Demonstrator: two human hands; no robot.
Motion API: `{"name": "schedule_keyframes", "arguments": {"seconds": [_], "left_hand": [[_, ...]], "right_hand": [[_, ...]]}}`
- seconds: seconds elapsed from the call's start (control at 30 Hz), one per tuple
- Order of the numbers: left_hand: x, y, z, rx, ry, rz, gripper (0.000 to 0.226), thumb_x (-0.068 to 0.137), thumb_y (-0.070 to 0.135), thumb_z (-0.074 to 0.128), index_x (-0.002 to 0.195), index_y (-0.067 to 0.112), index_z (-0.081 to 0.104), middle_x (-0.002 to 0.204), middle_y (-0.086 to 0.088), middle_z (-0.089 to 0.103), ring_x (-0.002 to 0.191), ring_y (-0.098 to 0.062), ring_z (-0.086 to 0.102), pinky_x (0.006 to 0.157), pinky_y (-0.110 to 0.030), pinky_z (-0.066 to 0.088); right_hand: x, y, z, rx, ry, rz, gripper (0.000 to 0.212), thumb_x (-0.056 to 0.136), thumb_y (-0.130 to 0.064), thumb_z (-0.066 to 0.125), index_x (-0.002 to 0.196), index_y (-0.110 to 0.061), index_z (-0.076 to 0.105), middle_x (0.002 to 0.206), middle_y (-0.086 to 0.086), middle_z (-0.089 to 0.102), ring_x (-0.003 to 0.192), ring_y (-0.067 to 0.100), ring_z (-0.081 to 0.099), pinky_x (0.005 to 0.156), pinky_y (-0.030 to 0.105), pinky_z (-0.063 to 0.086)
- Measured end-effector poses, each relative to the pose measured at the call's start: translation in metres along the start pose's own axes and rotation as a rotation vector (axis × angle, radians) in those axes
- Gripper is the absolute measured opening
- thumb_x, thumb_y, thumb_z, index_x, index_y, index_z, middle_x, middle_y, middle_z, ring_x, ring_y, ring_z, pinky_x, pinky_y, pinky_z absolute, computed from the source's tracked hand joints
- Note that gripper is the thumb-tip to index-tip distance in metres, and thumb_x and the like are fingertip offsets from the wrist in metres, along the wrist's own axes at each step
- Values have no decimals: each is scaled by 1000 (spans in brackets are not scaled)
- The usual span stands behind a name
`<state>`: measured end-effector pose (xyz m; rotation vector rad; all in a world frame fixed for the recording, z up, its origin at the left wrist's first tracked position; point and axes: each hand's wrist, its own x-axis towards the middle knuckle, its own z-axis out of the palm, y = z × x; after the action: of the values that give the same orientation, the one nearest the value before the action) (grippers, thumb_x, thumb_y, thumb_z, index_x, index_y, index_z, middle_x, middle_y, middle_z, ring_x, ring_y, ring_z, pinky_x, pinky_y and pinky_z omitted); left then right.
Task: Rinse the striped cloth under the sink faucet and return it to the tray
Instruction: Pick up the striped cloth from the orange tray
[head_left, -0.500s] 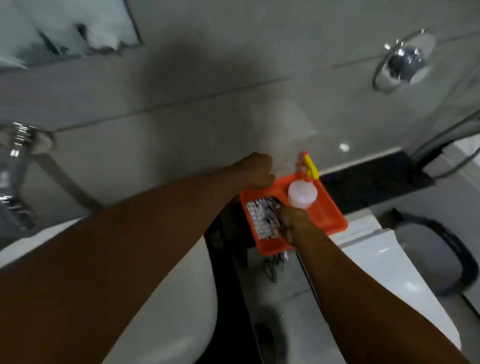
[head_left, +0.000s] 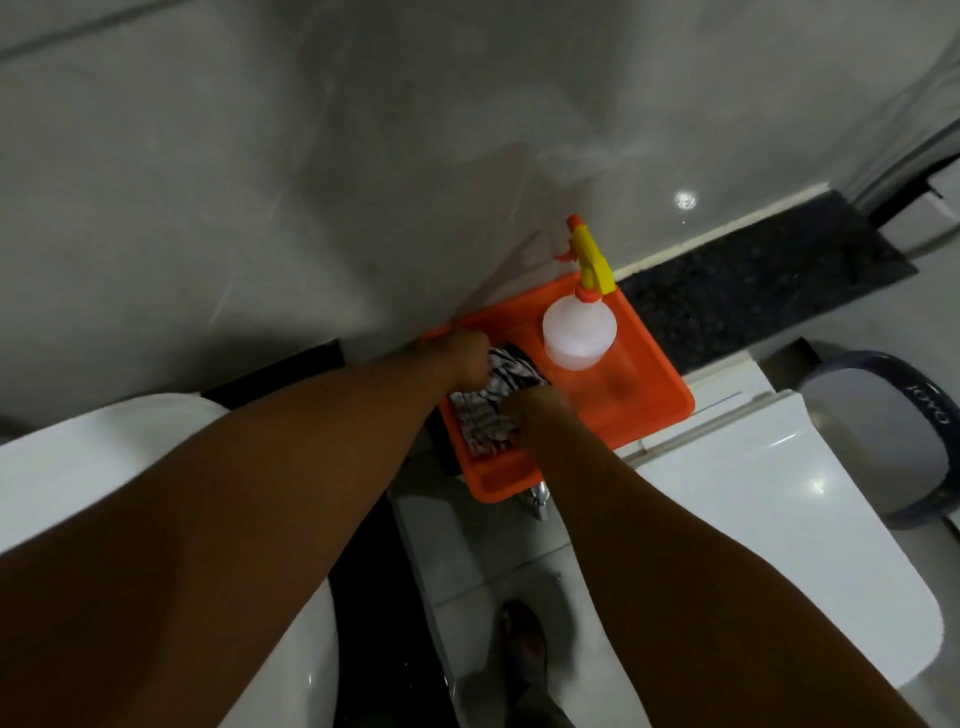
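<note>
Looking down from head height, two bare forearms reach forward over an orange tray (head_left: 649, 410) that sits against a grey tiled wall (head_left: 260, 182). A striped cloth (head_left: 493, 400), black and white and bunched up, lies in the left part of the tray. The left hand (head_left: 462, 358) is at the cloth's far left edge, near the tray's back rim, fingers curled down onto the fabric; whether it is pinching the cloth or only resting on it cannot be told. The right hand (head_left: 535, 410) is on the near right side of the cloth, fingers also bent downward and touching it, its grip likewise hidden. Standing upright in the back right part of the tray, just beside the cloth, is a translucent white spray bottle (head_left: 579, 332) with a yellow and orange trigger head that points toward the wall. A dark speckled ledge (head_left: 753, 291) runs along the wall to the right of the tray. Below the tray on the right is a white toilet tank lid (head_left: 779, 493), and a white basin (head_left: 78, 467) curves in at the lower left. A foot (head_left: 524, 634) shows on the pale floor tiles between the arms. A dark-rimmed bin (head_left: 924, 415) stands at the far right.
</note>
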<state>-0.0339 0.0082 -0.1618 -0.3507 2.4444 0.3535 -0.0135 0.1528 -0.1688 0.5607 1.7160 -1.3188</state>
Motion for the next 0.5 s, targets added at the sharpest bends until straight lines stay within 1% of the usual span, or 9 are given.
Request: {"name": "schedule_keyframes", "arguments": {"seconds": [0.07,0.13,0.17,0.23,0.27,0.33,0.37,0.43,0.5], "left_hand": [[0,1,-1,-54,-15,-24,25,85,32,59,99,11,61,111,-15,65,93,-29,62,79,-36,53],[-3,2,-8,-156,-17,-31,36,79,33,61,105,9,65,112,-16,66,99,-31,63,88,-40,55],[-5,1,-15,-214,-31,-38,38,76,32,62,105,9,65,111,-14,67,99,-29,64,85,-38,56],[-16,-2,-29,-335,-23,-64,42,70,32,64,104,9,66,105,-11,67,93,-25,64,73,-32,53],[-23,-4,-37,-409,6,-73,44,67,31,64,105,9,66,106,-11,67,94,-26,64,74,-32,53],[-42,-9,-55,-589,46,-95,57,64,29,67,117,8,64,118,-12,66,104,-31,63,90,-42,55],[-55,-13,-65,-668,68,-107,63,63,28,69,123,8,62,123,-12,63,109,-34,61,96,-48,53],[-81,-24,-83,-828,99,-100,68,66,21,72,130,4,57,127,-13,62,111,-37,61,97,-51,52],[-111,-38,-98,-1027,106,-33,57,75,9,70,130,0,58,125,-19,65,109,-36,65,92,-47,56]], "right_hand": [[5,-2,0,-12,-8,-9,38,88,-4,61,126,-1,59,96,8,59,71,17,56,63,32,51],[2,-8,0,44,-10,38,26,90,0,62,115,-3,60,92,10,59,66,18,54,51,30,45],[-3,-12,-1,95,-3,72,16,89,2,62,103,-5,60,87,10,58,65,19,53,49,29,42],[-5,-15,-4,157,4,95,19,84,5,66,84,-11,55,82,9,56,68,21,54,54,28,45],[-9,-18,-4,180,-7,69,21,82,5,70,85,-11,56,86,9,58,74,23,57,62,30,51],[-25,-28,-7,213,-26,-19,33,76,3,76,105,-8,62,101,11,64,94,30,63,86,39,57],[-34,-34,-7,218,-20,-64,43,75,-1,79,114,-5,63,105,11,67,98,32,64,88,41,57],[-58,-46,-6,196,2,-172,49,71,-9,82,117,-2,66,104,15,73,92,33,69,75,37,59],[-85,-58,-3,155,-13,-279,47,67,-16,82,111,-4,70,101,14,75,90,32,71,70,32,57]]}}
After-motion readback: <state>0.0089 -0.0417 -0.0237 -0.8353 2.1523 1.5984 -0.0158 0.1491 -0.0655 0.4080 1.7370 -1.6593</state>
